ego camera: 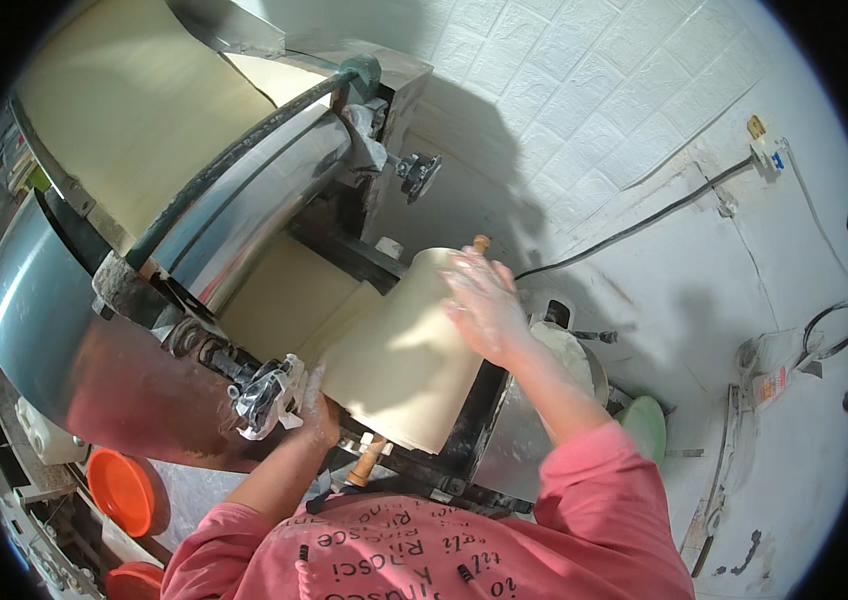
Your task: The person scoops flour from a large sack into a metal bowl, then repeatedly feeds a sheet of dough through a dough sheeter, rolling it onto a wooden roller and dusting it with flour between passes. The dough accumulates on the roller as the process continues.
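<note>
A wide sheet of pale dough (296,292) comes from under the metal rollers of a dough sheeting machine (259,202) and is wound into a thick roll (409,345) on a wooden rolling pin (366,461). My right hand (480,304), dusted with flour and slightly blurred, lies with spread fingers on the far right end of the roll, near the pin's other tip. At the roll's left side is my left hand (319,412), next to a plastic-wrapped adjusting knob (266,397); its fingers are partly hidden. More dough sheet (146,97) lies over the machine's upper part.
A second knob (418,176) juts out near the wall. Right of the roll stands a metal container (596,367) holding white flour. A black cable (634,225) runs to the wall. Orange basins (120,491) are at lower left, and a green basin (643,429) is at the right.
</note>
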Tool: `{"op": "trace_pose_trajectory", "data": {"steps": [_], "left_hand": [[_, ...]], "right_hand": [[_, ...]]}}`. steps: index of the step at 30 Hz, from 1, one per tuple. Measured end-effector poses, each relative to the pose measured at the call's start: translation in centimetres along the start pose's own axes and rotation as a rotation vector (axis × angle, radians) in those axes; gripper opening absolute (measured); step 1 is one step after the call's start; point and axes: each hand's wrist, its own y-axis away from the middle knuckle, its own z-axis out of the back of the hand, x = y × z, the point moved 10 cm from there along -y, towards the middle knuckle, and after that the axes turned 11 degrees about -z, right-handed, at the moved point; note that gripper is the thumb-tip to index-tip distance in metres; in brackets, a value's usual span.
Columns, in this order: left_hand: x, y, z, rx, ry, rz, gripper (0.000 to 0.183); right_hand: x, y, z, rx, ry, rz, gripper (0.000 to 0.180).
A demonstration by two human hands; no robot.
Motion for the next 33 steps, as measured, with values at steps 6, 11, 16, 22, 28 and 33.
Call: {"op": "trace_pose_trajectory", "data": {"steps": [6, 11, 16, 22, 28, 33], "left_hand": [[5.3, -1.8, 1.7, 0.044, 0.163, 0.183, 0.055], [1.7, -0.6, 2.3, -0.091, -0.247, -0.055, 0.064], [-1.4, 1.0, -0.9, 0.048, -0.126, -0.128, 0.062], [5.4, -1.0, -2.1, 0.362, 0.442, 0.270, 0.049], [5.7, -2.6, 0.5, 0.181, 0.250, 0.177, 0.048], [-1.7, 2.5, -3.2, -0.038, -0.231, -0.019, 0.064]], "right_hand": [[-12.3, 10.3, 5.2, 0.198, -0.031, -0.591, 0.031], [-16.0, 17.0, 1.1, 0.386, 0.081, -0.556, 0.024], [-17.5, 17.8, -2.3, 0.599, 0.047, -0.545, 0.018], [-14.0, 15.8, 0.7, 0.231, -1.173, -1.006, 0.013], [6.8, 8.1, 0.6, -0.111, -0.260, 0.089, 0.042], [3.0, 1.1, -3.1, 0.029, 0.008, 0.096, 0.048]]}}
